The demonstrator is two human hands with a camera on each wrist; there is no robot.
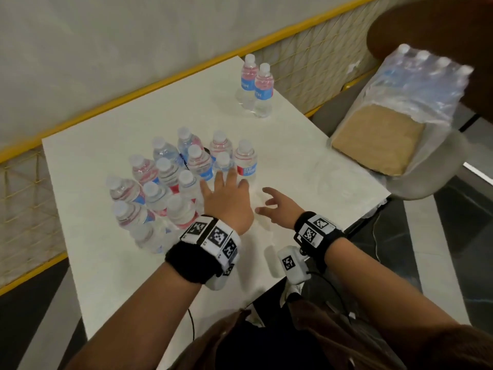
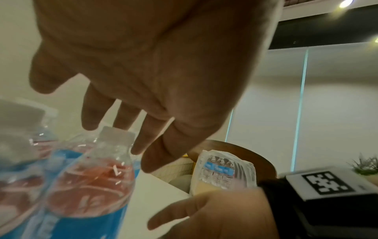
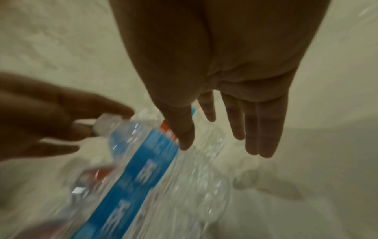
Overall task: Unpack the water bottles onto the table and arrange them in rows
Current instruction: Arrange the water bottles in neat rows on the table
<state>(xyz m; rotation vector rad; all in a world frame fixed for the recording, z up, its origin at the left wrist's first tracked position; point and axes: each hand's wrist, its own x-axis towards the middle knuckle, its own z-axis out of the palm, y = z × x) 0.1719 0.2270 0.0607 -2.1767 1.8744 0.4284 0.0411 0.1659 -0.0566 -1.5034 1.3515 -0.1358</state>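
Standing on the table (image 1: 306, 166): fourteen clustered bottles (image 1: 170, 182), two apart (image 1: 257, 86); left hand (image 1: 226, 201) and right hand (image 1: 277, 209) released.

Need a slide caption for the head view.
Both open hands hover beside the grouped bottles on the white table.

The left hand (image 1: 226, 201) covers the lower parts of the nearest bottles (image 1: 222, 162). The wrapped pack (image 1: 424, 84) off the table's right edge is smeared with blur, its labels unreadable.
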